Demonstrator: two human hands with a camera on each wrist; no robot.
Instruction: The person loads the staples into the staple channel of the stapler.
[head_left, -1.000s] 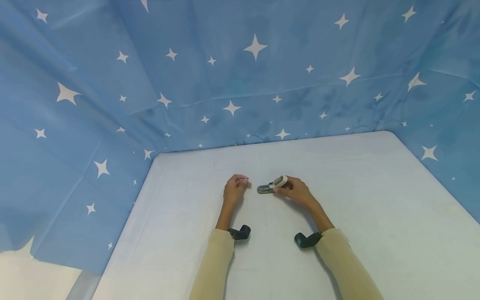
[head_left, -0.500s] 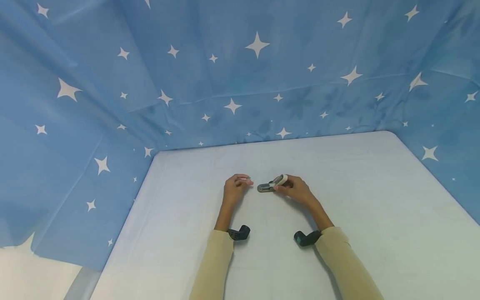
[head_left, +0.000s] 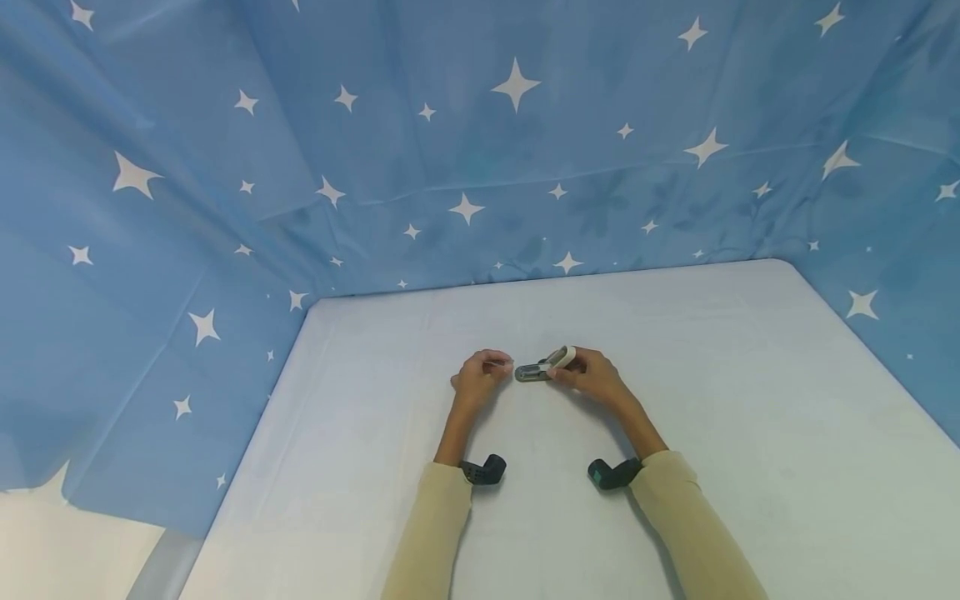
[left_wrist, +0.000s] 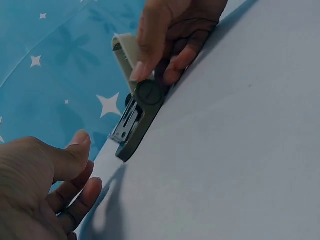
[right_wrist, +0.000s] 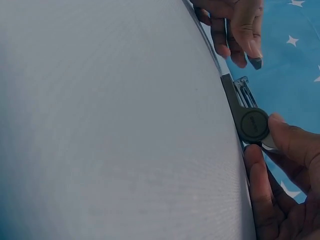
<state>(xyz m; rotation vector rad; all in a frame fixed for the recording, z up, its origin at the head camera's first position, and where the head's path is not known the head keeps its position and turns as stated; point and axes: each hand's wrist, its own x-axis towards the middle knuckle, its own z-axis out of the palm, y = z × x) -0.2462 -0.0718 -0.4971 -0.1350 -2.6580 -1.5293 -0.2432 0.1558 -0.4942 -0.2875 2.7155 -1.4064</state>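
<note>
Ample margin to table edge [head_left: 540,287]: right fingers [right_wrist: 260,187] grip stapler [right_wrist: 254,124], left fingers [right_wrist: 220,39] pinch small piece [right_wrist: 256,63]

Left fingers [left_wrist: 86,200] pinching, right fingers [right_wrist: 260,185] gripping, forearms [head_left: 431,529] angled inward

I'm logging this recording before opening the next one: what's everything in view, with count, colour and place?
stapler: one, dark grey-green and cream, in the right hand, cream top raised
small piece: one, dark grey, at the left hand's fingertips, too small to identify
table: one, white, beneath both hands
curtain: panel count unclear, blue with white stars, behind and beside the table
wrist devices: two, black, one per wrist
sleeves: two, beige, on the forearms
hands: two, bare, over the table
</note>
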